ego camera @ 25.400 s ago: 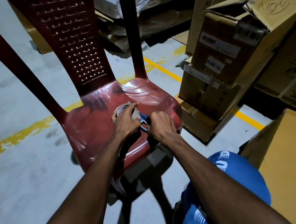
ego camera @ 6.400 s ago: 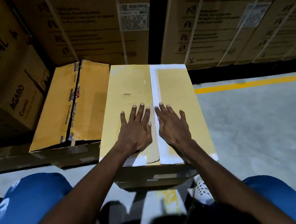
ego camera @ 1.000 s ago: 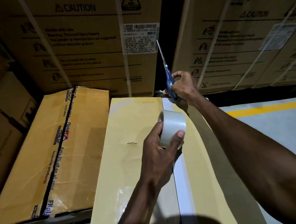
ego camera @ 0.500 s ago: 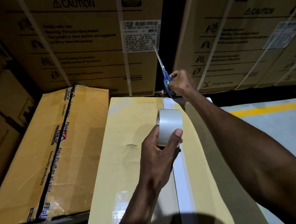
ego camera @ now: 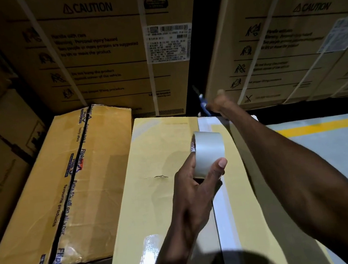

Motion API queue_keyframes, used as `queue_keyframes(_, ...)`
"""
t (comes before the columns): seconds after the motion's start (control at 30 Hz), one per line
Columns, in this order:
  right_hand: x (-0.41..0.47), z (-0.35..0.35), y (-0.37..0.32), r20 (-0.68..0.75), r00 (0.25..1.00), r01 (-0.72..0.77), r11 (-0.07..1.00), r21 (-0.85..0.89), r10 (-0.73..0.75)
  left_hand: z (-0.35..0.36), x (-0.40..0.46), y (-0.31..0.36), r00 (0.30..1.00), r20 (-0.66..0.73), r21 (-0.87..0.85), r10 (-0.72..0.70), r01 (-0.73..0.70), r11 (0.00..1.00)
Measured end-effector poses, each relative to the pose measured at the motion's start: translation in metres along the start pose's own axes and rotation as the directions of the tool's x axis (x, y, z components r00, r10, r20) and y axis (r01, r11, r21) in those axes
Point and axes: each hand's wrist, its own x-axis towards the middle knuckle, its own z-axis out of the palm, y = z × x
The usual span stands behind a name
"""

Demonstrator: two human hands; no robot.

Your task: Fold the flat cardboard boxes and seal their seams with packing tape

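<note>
Tape roll [ego camera: 209, 153] gripped by left hand [ego camera: 192, 190] (above box [ego camera: 154, 197]).

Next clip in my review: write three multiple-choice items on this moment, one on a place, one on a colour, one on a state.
1. Where is the roll of clear packing tape?
A. on the grey floor
B. in the left hand, above the plain yellow cardboard box
C. on the printed carton

2. What colour are the scissors' handles?
A. blue
B. red
C. green

3. How is the right hand?
A. flat on the box
B. hanging idle
C. gripping scissors

B: the left hand grips the roll over the box.
A: the scissors show blue handles.
C: the right hand, though blurred, is closed around them.
</note>
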Motion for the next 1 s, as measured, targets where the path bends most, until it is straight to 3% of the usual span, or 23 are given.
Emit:
queue_keyframes(0.07,-0.016,-0.012,-0.001,-0.027,0.999,-0.013,0.966,0.258,0.021,0.0,-0.002,0.002,1.0,-0.015,0.046,0.028,-0.027,0.999)
queue_keyframes(0.13,-0.038,-0.025,0.0,0.068,0.996,0.015,0.902,0.432,-0.05,0.001,-0.003,0.004,0.999,-0.036,0.07,0.028,-0.026,0.997)
queue_keyframes(0.27,-0.069,-0.03,-0.008,0.237,0.959,0.067,0.934,0.351,-0.158,0.001,-0.001,0.003,0.997,-0.078,0.035,-0.01,0.013,0.999)
queue_keyframes(0.43,-0.071,-0.017,-0.008,0.227,0.944,0.214,0.969,0.127,-0.238,0.006,0.001,0.007,0.993,-0.121,-0.003,-0.018,0.018,1.0)
queue_keyframes(0.6,-0.065,-0.015,-0.005,0.264,0.961,0.047,0.99,0.135,-0.082,0.015,-0.025,0.015,0.992,-0.122,0.004,-0.037,0.038,0.999)
queue_keyframes(0.67,-0.068,-0.012,-0.003,0.21,0.974,0.074,0.995,0.071,-0.088,0.014,-0.033,0.017,0.991,-0.127,0.024,-0.033,0.037,0.999)
queue_keyframes(0.73,-0.077,-0.005,0.001,0.025,0.977,0.214,0.974,-0.077,-0.212,0.015,-0.035,0.017,0.991,-0.134,0.058,-0.029,0.037,0.998)
queue_keyframes(0.8,-0.09,0.005,0.01,-0.161,0.904,0.369,0.913,-0.174,-0.396,0.017,-0.036,0.016,0.988,-0.147,0.089,-0.043,0.057,0.994)
queue_keyframes(0.83,-0.097,0.009,0.015,-0.197,0.873,0.423,0.893,-0.153,-0.447,0.017,-0.037,0.015,0.988,-0.149,0.094,-0.05,0.065,0.993)
queue_keyframes(0.9,-0.111,0.008,0.024,-0.194,0.883,0.44,0.897,0.031,-0.427,0.019,-0.037,0.015,0.988,-0.144,0.093,-0.06,0.074,0.993)
queue_keyframes(1.0,-0.12,-0.007,0.032,-0.048,0.925,0.375,0.888,0.265,-0.376,0.022,-0.036,0.017,0.988,-0.143,0.114,-0.064,0.081,0.99)
